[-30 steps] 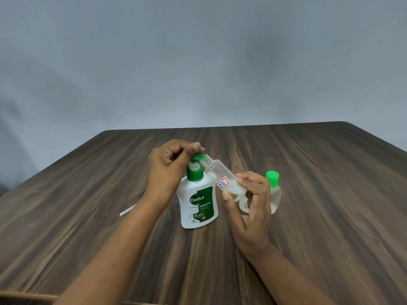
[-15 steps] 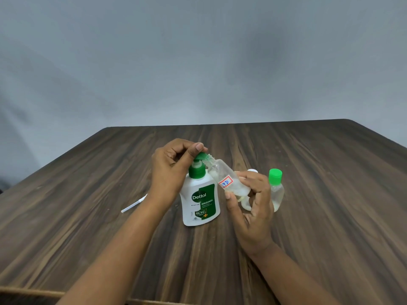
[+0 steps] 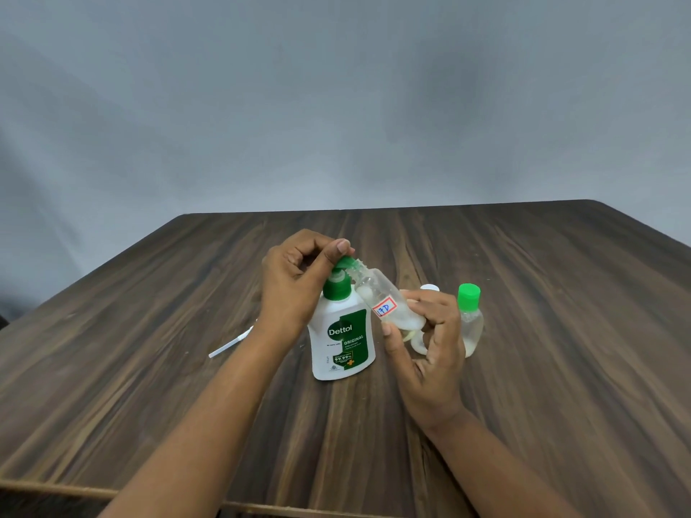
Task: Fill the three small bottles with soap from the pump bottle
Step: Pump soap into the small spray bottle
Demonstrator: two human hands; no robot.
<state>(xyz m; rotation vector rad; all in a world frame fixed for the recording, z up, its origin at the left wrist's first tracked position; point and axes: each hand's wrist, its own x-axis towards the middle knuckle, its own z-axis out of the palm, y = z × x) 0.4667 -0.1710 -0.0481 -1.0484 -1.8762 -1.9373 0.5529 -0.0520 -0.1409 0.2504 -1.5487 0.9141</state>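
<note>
A dark wood-grain desk (image 3: 157, 368) is seen from above, with a plain grey wall (image 3: 336, 106) behind it. Nearest the viewer, the right hand (image 3: 426, 353) is curled around the base of a clear small bottle (image 3: 389, 306) bearing a red-bordered label; the bottle is held tilted, its open neck raised against the green spout of the pump bottle (image 3: 342, 330). A little pale soap can be made out inside it. The pump bottle stands upright on the desk, just left of that hand. Its pump head is covered by the left hand (image 3: 299, 278), which is closed over it with the thumb laid on top, apparently pressing.

Behind the right hand a white-topped bottle (image 3: 430, 288) is largely hidden, so its fill cannot be judged. Just beside it stands a green-capped bottle (image 3: 469, 323), closed and seemingly holding pale liquid. A thin white stick (image 3: 230, 345) lies further left, well apart.

Spillage is judged the chief risk: the neck is narrow and held at an angle, so a hard press or a small slip could send soap down the outside. The pump bottle might also be tipped by an off-centre push.
</note>
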